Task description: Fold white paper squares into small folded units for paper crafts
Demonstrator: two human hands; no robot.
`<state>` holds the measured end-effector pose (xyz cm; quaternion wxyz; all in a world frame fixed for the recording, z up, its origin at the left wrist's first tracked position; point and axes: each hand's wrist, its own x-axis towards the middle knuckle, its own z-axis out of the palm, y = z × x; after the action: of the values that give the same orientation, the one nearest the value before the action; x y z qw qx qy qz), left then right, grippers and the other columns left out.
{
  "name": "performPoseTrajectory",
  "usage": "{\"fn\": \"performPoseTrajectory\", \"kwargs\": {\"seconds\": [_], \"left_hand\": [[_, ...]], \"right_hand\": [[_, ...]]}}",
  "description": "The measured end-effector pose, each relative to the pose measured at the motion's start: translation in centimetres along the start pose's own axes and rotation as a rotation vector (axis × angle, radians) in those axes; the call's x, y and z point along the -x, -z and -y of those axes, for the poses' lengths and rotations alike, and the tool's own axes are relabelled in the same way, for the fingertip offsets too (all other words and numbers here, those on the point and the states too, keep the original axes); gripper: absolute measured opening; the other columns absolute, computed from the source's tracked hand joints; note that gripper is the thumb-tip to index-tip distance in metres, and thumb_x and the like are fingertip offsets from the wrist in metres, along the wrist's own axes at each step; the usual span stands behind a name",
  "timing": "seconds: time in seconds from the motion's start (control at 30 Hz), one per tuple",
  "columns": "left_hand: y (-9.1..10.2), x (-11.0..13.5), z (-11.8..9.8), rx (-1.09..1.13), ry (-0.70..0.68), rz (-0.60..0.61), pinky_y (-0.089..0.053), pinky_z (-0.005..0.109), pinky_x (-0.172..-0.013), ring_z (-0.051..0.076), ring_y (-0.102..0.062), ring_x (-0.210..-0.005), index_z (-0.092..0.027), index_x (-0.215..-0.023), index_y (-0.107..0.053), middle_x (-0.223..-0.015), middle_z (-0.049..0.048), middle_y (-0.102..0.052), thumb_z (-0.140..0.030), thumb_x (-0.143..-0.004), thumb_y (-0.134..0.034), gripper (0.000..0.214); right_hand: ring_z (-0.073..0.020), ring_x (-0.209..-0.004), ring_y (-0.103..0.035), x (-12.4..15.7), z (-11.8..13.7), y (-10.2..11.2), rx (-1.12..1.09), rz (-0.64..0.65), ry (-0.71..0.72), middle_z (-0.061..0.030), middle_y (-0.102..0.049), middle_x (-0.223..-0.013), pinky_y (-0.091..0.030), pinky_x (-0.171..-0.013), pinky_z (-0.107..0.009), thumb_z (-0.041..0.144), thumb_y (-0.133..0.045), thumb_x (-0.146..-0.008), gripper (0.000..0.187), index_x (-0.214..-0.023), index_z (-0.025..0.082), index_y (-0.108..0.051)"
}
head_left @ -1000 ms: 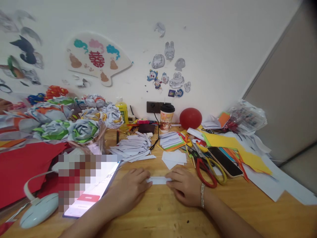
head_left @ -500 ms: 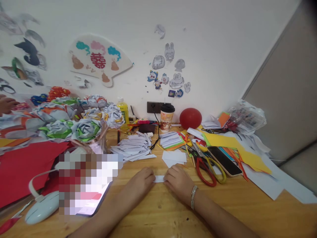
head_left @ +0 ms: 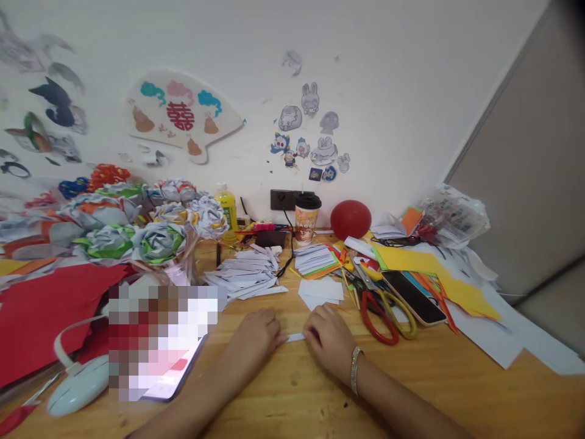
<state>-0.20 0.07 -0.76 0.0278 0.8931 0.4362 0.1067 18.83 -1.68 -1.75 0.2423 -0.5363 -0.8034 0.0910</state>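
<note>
A narrow strip of white paper (head_left: 295, 337) spans the gap between my two hands, low over the wooden table (head_left: 292, 390). My left hand (head_left: 258, 335) pinches its left end, and my right hand (head_left: 329, 335), with a bracelet at the wrist, pinches the right end. The fingertips partly cover both ends. Just beyond my hands lie loose white paper pieces (head_left: 321, 292). Further back left is a heap of folded white paper strips (head_left: 247, 272), and beside it a stack of small paper sheets (head_left: 316, 259).
Scissors with red and yellow handles (head_left: 381, 317) and a dark phone (head_left: 415, 297) lie at right. A lit phone (head_left: 171, 366), partly blurred out, and a white mouse-shaped device (head_left: 78, 385) are at left. Paper flowers (head_left: 159, 241), a cup (head_left: 306, 221) and a red balloon (head_left: 351, 220) stand behind.
The white strip between my hands looks narrower and slightly tilted now. Both hands have shifted a little, with the fingers curled closer over the paper.
</note>
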Motion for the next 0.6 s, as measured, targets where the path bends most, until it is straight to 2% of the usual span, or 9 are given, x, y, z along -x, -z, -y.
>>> {"fn": "performPoseTrajectory", "kwargs": {"seconds": [0.17, 0.23, 0.47, 0.6], "left_hand": [[0.3, 0.1, 0.0, 0.047, 0.037, -0.006, -0.042, 0.033, -0.072, 0.022, -0.054, -0.082, -0.014, -0.086, -0.058, -0.087, 0.0064, -0.058, -0.024, -0.083, -0.058, 0.009], [0.3, 0.3, 0.1, 0.086, -0.001, 0.003, -0.041, 0.031, -0.074, 0.021, -0.052, -0.083, -0.016, -0.083, -0.057, -0.089, 0.0050, -0.057, -0.023, -0.083, -0.058, 0.007], [0.4, 0.7, -0.4, 0.085, -0.039, -0.011, -0.039, 0.028, -0.070, 0.018, -0.049, -0.079, -0.016, -0.079, -0.055, -0.085, 0.0031, -0.054, -0.017, -0.085, -0.053, 0.007], [1.0, 1.0, -0.7, 0.066, -0.089, -0.047, -0.039, 0.025, -0.068, 0.017, -0.050, -0.079, -0.017, -0.079, -0.056, -0.084, 0.0022, -0.055, -0.010, -0.088, -0.042, 0.018]], "right_hand": [[-0.0190, -0.083, -0.047, -0.3, -0.4, 0.2, 0.012, 0.065, 0.008, -0.0031, -0.057, -0.085, -0.035, -0.074, -0.031, 0.018, -0.065, -0.077, 0.008, -0.078, 0.017, -0.057], [-0.0187, -0.083, -0.047, -0.3, -0.5, 0.4, -0.004, 0.108, 0.044, -0.0026, -0.057, -0.085, -0.035, -0.074, -0.030, 0.019, -0.067, -0.076, 0.011, -0.078, 0.017, -0.056], [-0.0172, -0.082, -0.048, -0.3, -0.2, 0.4, -0.086, 0.128, 0.073, -0.0019, -0.057, -0.084, -0.037, -0.073, -0.029, 0.009, -0.067, -0.074, 0.017, -0.073, 0.017, -0.052], [-0.0175, -0.081, -0.048, -0.2, 0.0, 0.4, -0.063, 0.130, 0.108, -0.0024, -0.058, -0.084, -0.037, -0.073, -0.029, 0.007, -0.061, -0.076, 0.016, -0.073, 0.018, -0.050]]}}
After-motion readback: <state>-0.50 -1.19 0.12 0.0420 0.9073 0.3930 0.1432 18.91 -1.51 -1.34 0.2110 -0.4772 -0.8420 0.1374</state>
